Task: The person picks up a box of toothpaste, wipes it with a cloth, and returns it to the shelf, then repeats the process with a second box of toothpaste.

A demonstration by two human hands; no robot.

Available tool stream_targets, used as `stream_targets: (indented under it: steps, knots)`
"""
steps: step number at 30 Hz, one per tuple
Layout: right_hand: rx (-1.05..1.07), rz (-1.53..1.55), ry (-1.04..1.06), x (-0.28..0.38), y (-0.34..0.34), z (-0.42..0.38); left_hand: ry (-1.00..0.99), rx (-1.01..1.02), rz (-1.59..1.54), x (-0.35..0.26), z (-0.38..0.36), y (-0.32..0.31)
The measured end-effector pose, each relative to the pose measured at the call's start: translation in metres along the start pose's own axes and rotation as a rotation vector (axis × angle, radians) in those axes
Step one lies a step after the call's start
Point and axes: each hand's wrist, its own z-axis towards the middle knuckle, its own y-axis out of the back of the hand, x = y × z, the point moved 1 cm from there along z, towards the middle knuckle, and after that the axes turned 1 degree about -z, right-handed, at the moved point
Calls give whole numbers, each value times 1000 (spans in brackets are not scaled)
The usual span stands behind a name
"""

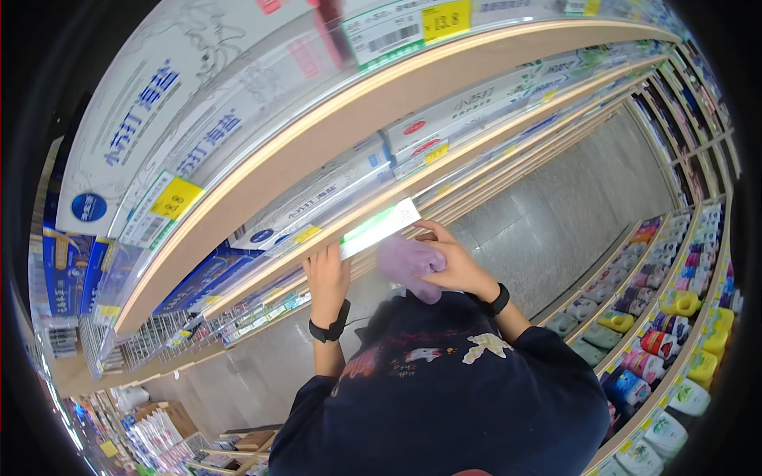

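Observation:
My left hand [327,278] is at a shelf's front edge, its fingers closed at the lower left end of a bright white and green price label [379,228]. The label's print is washed out by glare. Bunched in my right hand [456,266] is a purple cloth [409,262], which hangs below the label. The bent index finger of that hand reaches close to the label's right end; whether it touches cannot be told. A dark band sits on each wrist.
Tiered shelves [294,127] with white toothpaste-like boxes [143,119] and yellow-marked price tags [176,198] rise close before me. Grey floor [548,214] runs along the aisle. Shelves of colourful bottles [659,343] stand at right. Cartons [176,419] lie at lower left.

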Motion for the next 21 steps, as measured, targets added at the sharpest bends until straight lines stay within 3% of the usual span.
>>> stream_targets:
  steps: [12, 21]
  knots:
    - [-167, -279, 60, 8, -10, -5, -4, 36, -23, -2, 2, 6]
    - [-184, -272, 149, 9, -6, 4, -35, -10, -11, 3, 5, 0]
